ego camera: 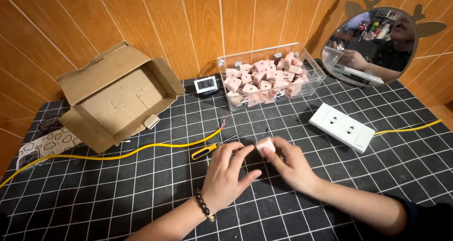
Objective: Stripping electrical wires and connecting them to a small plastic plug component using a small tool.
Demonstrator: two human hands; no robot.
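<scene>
Black matting [358,184] ruled with white squares covers the table, and things run across it from nine o'clock to three. At nine o'clock lies a phone case [45,146] printed with clouds, partly under a yellow cable [141,151] that snakes toward the middle. At ten o'clock sits an open cardboard box [113,99] on its side. Just below centre a screwdriver [207,150] with a yellow and black handle lies by the left hand [226,175], whose fingers are spread loosely apart, thumb out, touching nothing that can be made out. A bead bracelet [204,205] rings that wrist. Just beside it, the right hand [290,168] pinches a small pink block [265,145] between thumb and fingertips, at the centre of the mat. At twelve o'clock stand a small digital clock [205,85] and a clear tub [271,78] full of similar pink blocks. At two o'clock lies a white socket plate [342,126], and beyond it a mirror [377,45] leans on the wooden wall [188,24].
</scene>
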